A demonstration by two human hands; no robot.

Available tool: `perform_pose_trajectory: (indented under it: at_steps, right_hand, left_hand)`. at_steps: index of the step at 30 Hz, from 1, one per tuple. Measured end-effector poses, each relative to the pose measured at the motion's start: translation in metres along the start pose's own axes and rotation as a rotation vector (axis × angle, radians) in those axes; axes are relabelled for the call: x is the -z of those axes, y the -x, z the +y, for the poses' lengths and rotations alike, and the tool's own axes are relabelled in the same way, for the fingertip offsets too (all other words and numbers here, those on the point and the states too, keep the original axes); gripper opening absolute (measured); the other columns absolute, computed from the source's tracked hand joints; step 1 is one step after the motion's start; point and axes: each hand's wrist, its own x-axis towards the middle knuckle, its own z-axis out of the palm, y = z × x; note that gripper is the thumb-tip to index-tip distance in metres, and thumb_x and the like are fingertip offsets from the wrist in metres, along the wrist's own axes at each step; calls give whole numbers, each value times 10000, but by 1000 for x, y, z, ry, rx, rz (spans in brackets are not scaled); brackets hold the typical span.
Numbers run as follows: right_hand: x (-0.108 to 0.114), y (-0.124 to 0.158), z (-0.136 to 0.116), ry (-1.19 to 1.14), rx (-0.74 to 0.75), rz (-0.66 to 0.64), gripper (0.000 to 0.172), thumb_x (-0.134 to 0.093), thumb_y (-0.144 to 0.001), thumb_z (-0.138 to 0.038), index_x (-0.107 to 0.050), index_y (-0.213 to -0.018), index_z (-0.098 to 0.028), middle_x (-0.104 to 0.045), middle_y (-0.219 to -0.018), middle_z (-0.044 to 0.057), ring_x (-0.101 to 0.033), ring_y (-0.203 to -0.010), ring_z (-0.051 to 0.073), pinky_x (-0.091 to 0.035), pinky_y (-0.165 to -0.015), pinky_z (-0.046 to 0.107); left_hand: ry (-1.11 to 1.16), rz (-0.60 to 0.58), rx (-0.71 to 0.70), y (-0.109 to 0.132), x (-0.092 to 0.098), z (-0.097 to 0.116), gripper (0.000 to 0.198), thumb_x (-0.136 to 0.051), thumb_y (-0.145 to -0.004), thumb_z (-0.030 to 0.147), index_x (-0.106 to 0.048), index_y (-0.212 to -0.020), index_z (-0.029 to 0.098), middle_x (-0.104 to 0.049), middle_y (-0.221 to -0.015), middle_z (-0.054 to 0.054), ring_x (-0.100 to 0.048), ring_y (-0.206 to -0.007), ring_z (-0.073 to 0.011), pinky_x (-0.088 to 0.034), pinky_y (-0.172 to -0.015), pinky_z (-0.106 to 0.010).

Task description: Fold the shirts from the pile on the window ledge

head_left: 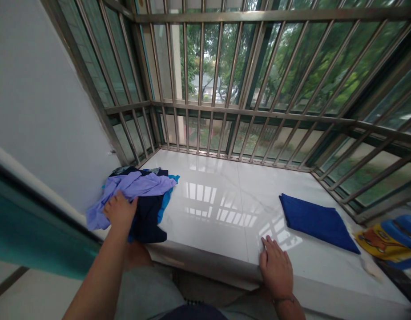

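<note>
My left hand (120, 212) lies on a lavender garment (142, 183) on top of a heap of clothes at the left end of the white ledge. Its thumb stands apart from the fingers, which rest on the cloth; their tips are partly hidden. Under the lavender piece are a dark navy garment (148, 220) and a bright blue one (164, 205). Near the front edge, my right hand (275, 266) rests on the ledge with fingers stretched out and nothing in it. Beyond it to the right lies a flat, folded blue cloth (317, 222).
The glossy white ledge (208, 235) runs beneath a window with metal bars (219, 109). A blue and yellow bag (390, 242) with a cartoon picture stands at the right end. A white wall (42, 89) and a teal curtain-like surface (35, 240) border the left side.
</note>
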Motion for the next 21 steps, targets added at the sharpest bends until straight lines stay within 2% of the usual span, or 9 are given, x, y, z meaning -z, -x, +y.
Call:
perform_pose_trajectory:
  at_steps: [3, 6, 8, 10, 12, 14, 16, 18, 21]
  right_hand:
    - [0, -1, -2, -20, -18, 0, 600, -308, -1018, -333, -690, -1454, -178, -622, -1586, 151, -571, -1477, 360, -376, -1259, 586]
    - [2, -5, 0, -59, -43, -4, 579, -323, -1018, -337, -687, -1437, -173, -617, -1587, 168, -559, -1485, 374, -361, -1268, 611]
    - [7, -6, -5, -121, -45, -4, 546, -342, -1024, -358, -701, -1390, -170, -646, -1542, 195, -576, -1460, 393, -374, -1257, 639]
    - [14, -3, -22, -261, 23, -19, 521, -400, -1034, -407, -684, -1399, -168, -667, -1498, 210, -595, -1435, 388, -415, -1243, 627]
    - [25, 4, -53, -443, 143, -62, 569, -512, -1025, -457, -601, -1511, -173, -621, -1554, 196, -569, -1468, 361, -442, -1250, 578]
    - [37, 11, -91, -596, 237, -127, 700, -630, -989, -448, -486, -1625, -195, -525, -1654, 168, -514, -1523, 346, -435, -1271, 553]
    - [50, 15, -124, -716, 242, -203, 645, -654, -961, -347, -542, -1588, -244, -629, -1546, 121, -610, -1417, 332, -485, -1234, 527]
    - [66, 13, -142, -816, 205, -269, 516, -637, -928, -257, -673, -1443, -271, -753, -1317, 89, -712, -1213, 320, -566, -1125, 488]
    - [95, 3, -141, -925, 88, -312, 401, -651, -878, -229, -739, -1269, -239, -790, -1150, 86, -730, -1036, 295, -603, -973, 432]
  left_hand:
    - [86, -110, 57, -12, 17, -26, 544, -559, -962, 514, -737, -1302, 128, -778, -1077, -201, -713, -1045, -403, -567, -914, -503]
    - [226, -51, -34, 3, 32, -13, 443, -538, -971, 512, -781, -1160, 193, -732, -869, -89, -680, -847, -297, -534, -795, -381]
    - [327, -42, -178, 31, 40, 14, 373, -583, -943, 468, -783, -1098, 195, -701, -833, -63, -650, -824, -265, -517, -802, -360]
    - [458, -92, -347, 76, 45, 48, 257, -628, -897, 370, -779, -1024, 205, -697, -825, -62, -640, -822, -260, -517, -828, -373]
    - [615, -277, -593, 133, 51, 82, 195, -642, -849, 238, -771, -994, 233, -693, -801, -51, -642, -813, -250, -518, -806, -359]
    - [767, -458, -874, 192, 60, 111, 197, -661, -825, 143, -746, -966, 251, -718, -856, -53, -668, -873, -242, -524, -824, -339]
    - [873, -589, -1124, 238, 73, 130, 254, -689, -811, 108, -704, -1018, 256, -736, -968, -63, -671, -944, -244, -523, -870, -342]
    - [931, -699, -1192, 259, 87, 137, 300, -680, -797, 76, -640, -1038, 249, -723, -1047, -73, -655, -983, -243, -518, -892, -340]
    - [1012, -832, -1020, 245, 100, 134, 246, -626, -802, 71, -552, -962, 242, -691, -1126, -81, -640, -1008, -228, -507, -882, -321]
